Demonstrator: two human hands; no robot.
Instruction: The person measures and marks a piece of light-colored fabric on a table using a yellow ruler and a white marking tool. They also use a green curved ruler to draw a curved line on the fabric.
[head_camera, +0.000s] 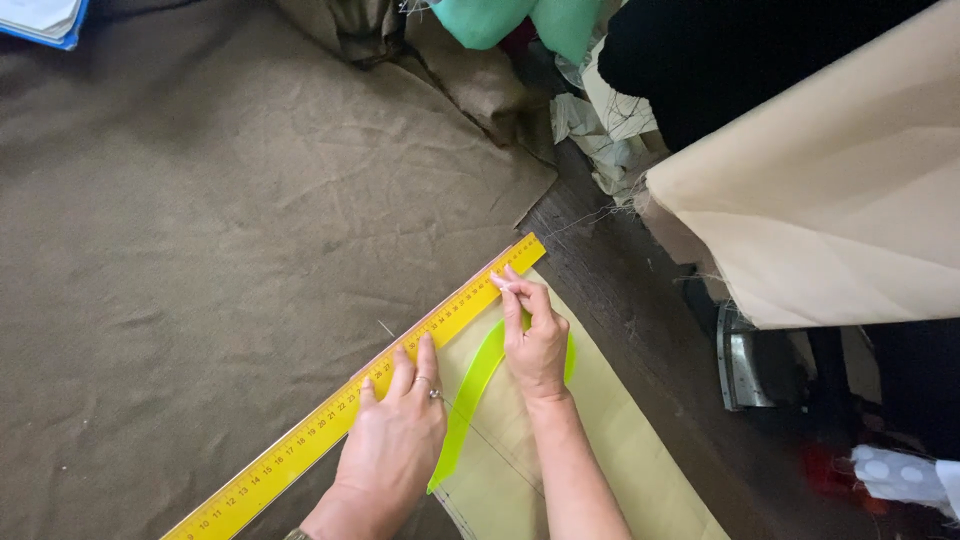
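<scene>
A long yellow ruler (355, 395) lies diagonally along the edge of a pale yellow pattern piece (610, 450) on olive-brown fabric (220, 220) spread across the desk. The left hand (395, 440) presses flat on it, fingers spread, apparently to stop it sliding. The right hand (535, 340) pinches something small, likely chalk, against the ruler's edge, resting over a neon green curved ruler (465, 410).

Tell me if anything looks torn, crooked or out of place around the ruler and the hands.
Nothing stands out. The yellow ruler lies flat along the pattern paper edge on the brown fabric, left hand pressing it, right hand at its edge. Only the fabric's cut edge frays slightly.
</scene>
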